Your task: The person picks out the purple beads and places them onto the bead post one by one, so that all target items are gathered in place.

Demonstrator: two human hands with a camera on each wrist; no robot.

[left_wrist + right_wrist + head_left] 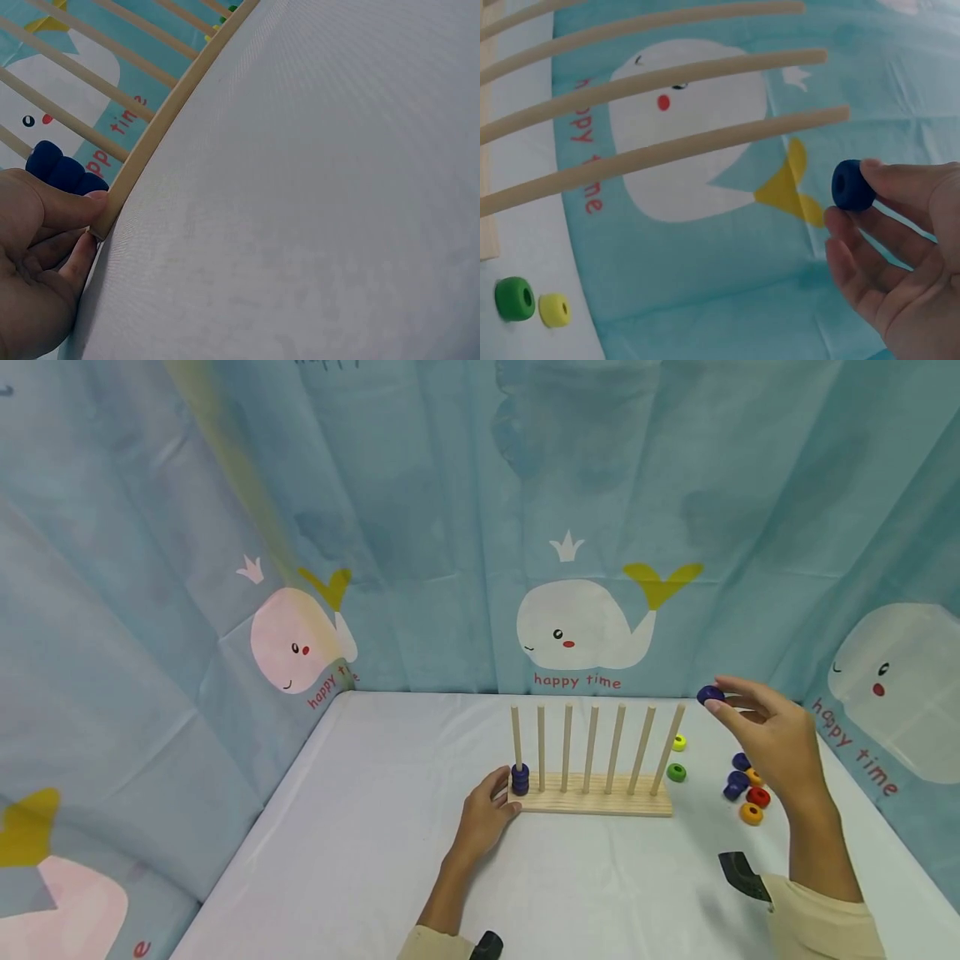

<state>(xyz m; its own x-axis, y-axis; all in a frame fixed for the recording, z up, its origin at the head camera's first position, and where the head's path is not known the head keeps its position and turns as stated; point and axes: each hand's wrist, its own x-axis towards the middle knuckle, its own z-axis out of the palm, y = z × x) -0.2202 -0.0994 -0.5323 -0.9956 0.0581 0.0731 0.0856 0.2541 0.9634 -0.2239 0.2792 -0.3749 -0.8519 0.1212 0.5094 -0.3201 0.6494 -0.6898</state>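
A wooden peg rack [592, 806] with several upright pegs stands on the white table. Its leftmost peg carries a stack of three dark blue beads [520, 779]. My left hand [483, 818] grips the left end of the base, and in the left wrist view its thumb and a finger pinch the board's corner [112, 206]. Up at the right, level with the peg tops, my right hand [776, 735] pinches a dark blue bead [853, 185] between thumb and fingers. That bead is apart from the rightmost peg [705, 154], its hole facing the pegs.
Right of the rack lie a green bead [677, 772] and a yellow bead [678, 742]. Farther right is a loose group with blue beads [738, 778], a red bead [758, 797] and an orange bead [751, 813]. A whale-print curtain [420, 635] hangs behind the table.
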